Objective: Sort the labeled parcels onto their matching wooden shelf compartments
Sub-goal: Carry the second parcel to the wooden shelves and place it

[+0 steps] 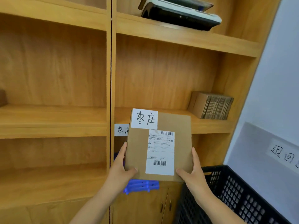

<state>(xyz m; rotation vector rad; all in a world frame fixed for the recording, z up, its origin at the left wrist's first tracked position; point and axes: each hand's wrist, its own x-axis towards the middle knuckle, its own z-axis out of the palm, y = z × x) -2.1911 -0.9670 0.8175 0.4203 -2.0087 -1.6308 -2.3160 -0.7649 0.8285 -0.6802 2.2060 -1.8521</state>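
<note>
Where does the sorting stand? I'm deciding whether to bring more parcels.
Done: nothing clearly; no sorted parcel shows. In hand: the left hand and right hand hold a parcel whose handwritten tag seems to match the shelf label behind it. Left: setting it there; the black crate's contents are hidden.

We see a plain brown parcel (181, 143) bearing white labels (160, 152) with black writing and barcodes, before a honey-toned shelf (53, 120) with wood grain. Beside it the crate (242, 196) is black lattice, and a blue object (140, 185) shows beneath.
</note>
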